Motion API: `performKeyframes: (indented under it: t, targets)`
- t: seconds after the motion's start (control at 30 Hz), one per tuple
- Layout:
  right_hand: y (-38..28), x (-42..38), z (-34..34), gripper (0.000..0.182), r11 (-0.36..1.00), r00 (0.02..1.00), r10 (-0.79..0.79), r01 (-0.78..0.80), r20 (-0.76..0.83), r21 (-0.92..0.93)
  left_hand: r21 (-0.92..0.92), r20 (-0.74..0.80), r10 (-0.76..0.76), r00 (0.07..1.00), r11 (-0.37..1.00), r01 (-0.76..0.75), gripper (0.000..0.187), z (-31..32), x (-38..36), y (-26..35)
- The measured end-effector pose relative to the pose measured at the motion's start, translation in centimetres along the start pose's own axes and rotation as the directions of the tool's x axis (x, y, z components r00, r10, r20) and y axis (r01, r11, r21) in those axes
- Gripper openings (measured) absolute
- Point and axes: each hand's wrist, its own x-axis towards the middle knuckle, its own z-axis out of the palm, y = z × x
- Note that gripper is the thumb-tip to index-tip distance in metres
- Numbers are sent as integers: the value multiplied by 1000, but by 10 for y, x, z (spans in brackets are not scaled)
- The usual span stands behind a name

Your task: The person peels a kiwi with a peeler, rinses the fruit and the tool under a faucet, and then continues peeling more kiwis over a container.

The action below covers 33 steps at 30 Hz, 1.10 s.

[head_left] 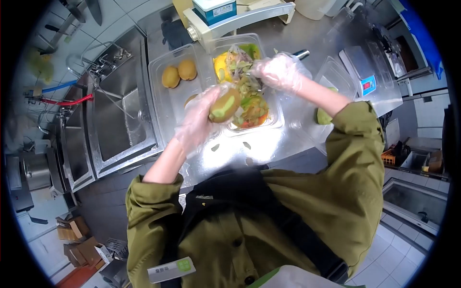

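My left hand [199,115], in a clear plastic glove, is closed around a kiwi [225,106] with a strip of brown skin removed and green flesh showing. Above the peelings tub, my right hand [281,71], also gloved, is closed; the shiny dark handle of a tool [301,54] sticks out behind it, its working end hidden. Fruit peelings [252,108], green, yellow and orange, fill much of the clear tub [273,126] beneath both hands. To the left, a clear container [156,69] holds unpeeled kiwis [170,77], one partly behind my left hand.
A green peeled fruit [324,116] lies in a clear container [307,122] on the right. Beyond it stands a digital scale [362,79]. A metal sink [120,120] with taps adjoins the steel counter [312,36]. A beige appliance [240,26] sits at the back.
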Motion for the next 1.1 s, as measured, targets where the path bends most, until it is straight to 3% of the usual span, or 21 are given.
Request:
performKeyframes:
  t: [0.03,0.13,0.23,0.27,0.37,0.47,0.5,0.53,0.57,0.6,0.63,0.73,0.8,0.87,0.9,1.0,1.03,1.07,1.1]
  targets:
    - [0,-6,1,14,993,968,51,-22,245,-118,44,-6,35,999,998,-35,40,-3,3,0]
    - [-8,-5,-5,19,976,938,212,-218,275,-8,68,66,126,990,989,-131,51,-19,28,-10]
    - [-29,1,-33,24,990,993,115,-118,38,82,-6,0,21,1000,1000,-21,49,-17,36,-12]
    - [-38,5,-40,24,988,992,105,-96,-64,121,37,-27,22,999,999,-21,49,-18,42,-16]
    - [-44,10,-24,17,965,985,-10,54,-170,256,205,-60,53,997,978,-40,54,-21,51,-21]
    - [-9,4,7,17,994,995,-3,14,96,-111,379,-28,115,993,921,-96,66,-17,24,-11]
    - [2,0,3,19,999,995,38,-39,95,5,403,-47,126,991,910,-96,66,-21,21,-14]
    - [2,-5,-3,27,995,946,87,-100,312,27,423,-66,154,986,899,-112,67,-22,21,-12]
    - [-3,-8,-2,25,971,938,155,-202,311,126,185,-103,47,994,982,-27,65,-19,22,-9]
    - [-9,-12,3,23,924,919,224,-306,323,231,133,-73,38,997,991,-28,64,-21,23,-12]
    - [-11,-5,8,40,930,858,198,-317,473,185,84,-39,40,998,996,-36,63,-24,28,-14]
    - [-26,-1,-18,41,962,945,228,-255,234,92,-22,52,28,998,999,-27,58,-16,28,-6]
    - [-45,6,-26,33,970,982,187,-190,35,149,-113,114,79,990,991,-66,57,-34,52,-25]
    - [-57,11,-28,26,978,986,135,-116,-100,176,-74,35,74,997,995,-72,55,-18,47,-22]
    - [-52,9,-16,19,961,979,83,-29,-187,273,-51,-4,73,997,996,-73,54,-11,43,-19]
    - [-25,8,0,18,992,982,109,-98,153,-77,4,7,35,999,999,-35,54,-19,25,-14]
    - [14,-14,57,19,995,989,98,-99,111,3,50,-29,20,999,999,-18,54,-15,16,-9]
    - [0,-9,19,13,981,927,191,-169,322,-94,88,-66,26,997,996,-20,53,-5,9,0]
    - [3,-2,15,15,974,935,226,-216,272,-66,108,-101,44,994,994,-33,53,2,9,5]
